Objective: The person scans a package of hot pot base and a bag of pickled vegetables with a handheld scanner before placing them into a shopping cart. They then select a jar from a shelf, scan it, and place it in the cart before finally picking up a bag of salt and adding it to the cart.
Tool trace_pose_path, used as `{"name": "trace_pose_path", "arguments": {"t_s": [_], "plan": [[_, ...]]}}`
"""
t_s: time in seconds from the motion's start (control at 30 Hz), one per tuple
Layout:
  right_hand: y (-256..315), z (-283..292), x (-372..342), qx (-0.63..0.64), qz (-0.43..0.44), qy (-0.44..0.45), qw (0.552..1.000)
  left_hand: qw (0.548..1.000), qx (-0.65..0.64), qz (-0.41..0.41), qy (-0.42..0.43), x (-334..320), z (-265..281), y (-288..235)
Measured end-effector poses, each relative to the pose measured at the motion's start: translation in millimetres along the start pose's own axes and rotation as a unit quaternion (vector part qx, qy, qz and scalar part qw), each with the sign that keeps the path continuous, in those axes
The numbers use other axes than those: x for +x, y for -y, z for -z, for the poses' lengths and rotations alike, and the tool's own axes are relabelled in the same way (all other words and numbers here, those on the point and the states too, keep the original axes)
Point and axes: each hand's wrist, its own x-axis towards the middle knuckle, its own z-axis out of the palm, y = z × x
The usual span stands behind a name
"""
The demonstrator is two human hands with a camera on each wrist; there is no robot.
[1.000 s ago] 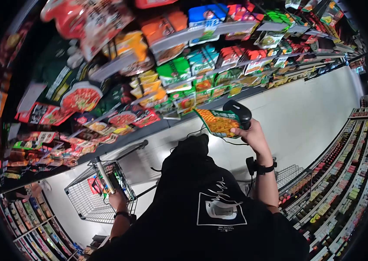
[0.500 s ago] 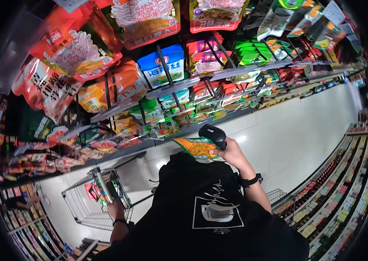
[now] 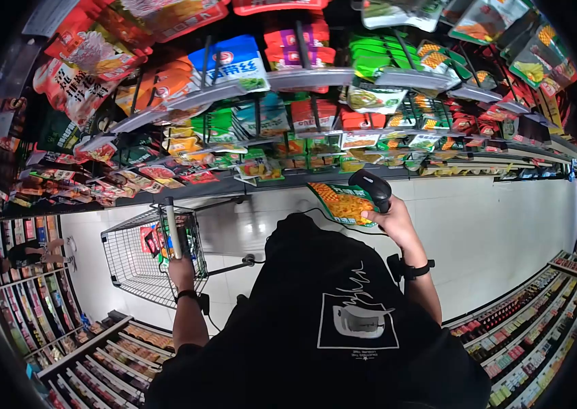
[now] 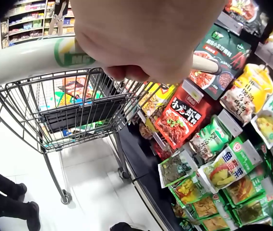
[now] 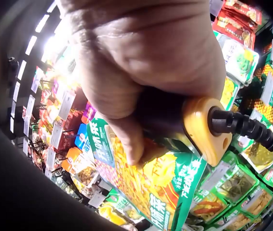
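Note:
My right hand (image 3: 399,221) grips the handle of a black handheld barcode scanner (image 3: 370,187). Its thumb and a finger also pinch a green and yellow food pouch (image 3: 340,203) at the edge. In the right wrist view, the scanner's handle ends in a yellow cap (image 5: 204,127) with a black cord (image 5: 252,129). The pouch (image 5: 167,190) hangs below the thumb, printed with white characters. At the left, my left hand (image 3: 181,274) is wrapped around the pale handle (image 4: 25,60) of a wire shopping cart (image 3: 140,269). Several colourful packages (image 4: 76,91) lie inside the cart.
Shelves of hanging food pouches (image 3: 229,61) run along the front, low hooks and price strips sticking out. More stocked shelves (image 3: 527,327) stand behind at the right. Another person (image 4: 6,197) stands near the cart. White tiled floor (image 3: 479,225) stretches to the right.
The head view has turned, so the shelves sit differently. The pouch and scanner came closer to my body, then moved outward again. My left hand stays on the cart handle.

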Motion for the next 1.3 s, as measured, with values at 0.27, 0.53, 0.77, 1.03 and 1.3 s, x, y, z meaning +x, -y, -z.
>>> {"name": "trace_pose_path", "arguments": {"t_s": [0.27, 0.53, 0.77, 1.03, 1.3], "plan": [[-37, 67, -29, 0.028, 0.006, -0.012, 1.0, 1.0, 0.004, 0.006, 0.007, -54, -24, -41], [-74, 134, -72, 0.046, -0.061, -0.036, 0.996, 1.0, -0.022, 0.01, 0.002, -110, -42, -78], [-108, 179, -86, 0.041, -0.033, -0.078, 0.996, 0.999, -0.04, -0.014, 0.013, -152, -52, -108], [-103, 225, -105, 0.058, -0.047, -0.118, 0.99, 0.999, 0.003, -0.036, 0.025, -161, -86, -120], [-118, 297, -107, 0.079, -0.051, -0.155, 0.983, 0.986, -0.009, -0.163, 0.015, -188, -124, -126]]}}
